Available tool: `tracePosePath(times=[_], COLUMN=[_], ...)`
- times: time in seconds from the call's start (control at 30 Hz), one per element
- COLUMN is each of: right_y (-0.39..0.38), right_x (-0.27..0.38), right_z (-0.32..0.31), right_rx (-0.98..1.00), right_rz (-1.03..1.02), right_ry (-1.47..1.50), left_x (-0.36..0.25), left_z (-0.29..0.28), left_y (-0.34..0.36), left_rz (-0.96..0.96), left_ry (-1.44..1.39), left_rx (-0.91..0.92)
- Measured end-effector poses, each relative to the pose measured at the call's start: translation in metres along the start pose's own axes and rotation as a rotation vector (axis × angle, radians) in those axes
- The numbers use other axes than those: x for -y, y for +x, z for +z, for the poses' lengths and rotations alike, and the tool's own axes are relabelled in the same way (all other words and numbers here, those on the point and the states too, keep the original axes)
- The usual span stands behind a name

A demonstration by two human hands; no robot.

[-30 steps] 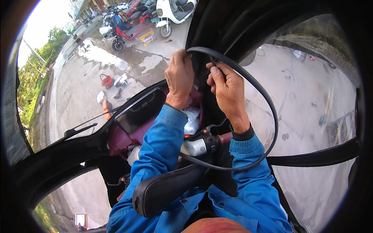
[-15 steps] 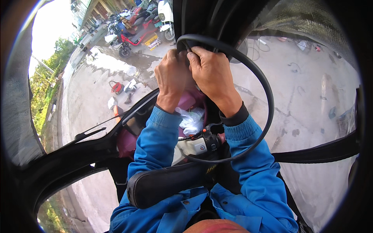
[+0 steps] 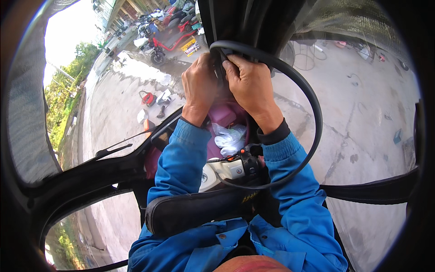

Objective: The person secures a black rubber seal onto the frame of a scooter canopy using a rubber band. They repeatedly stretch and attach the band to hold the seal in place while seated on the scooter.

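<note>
A long black rubber strip (image 3: 318, 122) loops out from the black frame post (image 3: 244, 31), round to the right and down over the handlebar. My right hand (image 3: 251, 86) pinches the strip's upper part against the post, thumb and forefinger closed on it. Close beside it on the left, my left hand (image 3: 198, 88) is curled against the same post. Its fingertips are hidden and slightly blurred, so what they grip does not show. Below my hands, a clear plastic bag (image 3: 230, 138) lies in a pink-purple front compartment (image 3: 224, 117) of the vehicle.
The handlebar control (image 3: 249, 163) with its orange button sits under my forearms. A black padded bar (image 3: 195, 213) crosses in front of my chest. Outside are a red object (image 3: 147, 98) and small parts on the concrete, a yellow box (image 3: 190, 46) and several parked scooters.
My view has tilted slightly, so the ground and vehicle sit a little further right. My left hand has moved slightly apart from my right, which still pinches the strip.
</note>
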State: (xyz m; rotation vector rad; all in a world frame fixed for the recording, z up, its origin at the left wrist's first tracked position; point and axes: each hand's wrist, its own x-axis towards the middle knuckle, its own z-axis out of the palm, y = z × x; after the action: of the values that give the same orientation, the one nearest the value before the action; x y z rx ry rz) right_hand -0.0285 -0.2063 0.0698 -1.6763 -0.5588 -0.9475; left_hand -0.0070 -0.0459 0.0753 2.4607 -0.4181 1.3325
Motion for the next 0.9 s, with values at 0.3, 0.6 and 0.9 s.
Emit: tracePosePath(times=[0.3, 0.6, 0.9], right_y=[-0.045, -0.040, -0.042], right_x=[-0.020, -0.026, -0.031], right_z=[0.021, 0.044, 0.054], right_rx=[0.124, 0.218, 0.205], right_rz=[0.468, 0.680, 0.754], right_ry=[0.086, 0.384, 0.557], left_x=[0.008, 0.018, 0.019], left_z=[-0.007, 0.004, 0.003], left_y=[0.007, 0.000, 0.001], left_rz=[0.061, -0.018, -0.048], left_ry=[-0.016, -0.224, -0.247], left_rx=[0.002, -0.015, -0.027])
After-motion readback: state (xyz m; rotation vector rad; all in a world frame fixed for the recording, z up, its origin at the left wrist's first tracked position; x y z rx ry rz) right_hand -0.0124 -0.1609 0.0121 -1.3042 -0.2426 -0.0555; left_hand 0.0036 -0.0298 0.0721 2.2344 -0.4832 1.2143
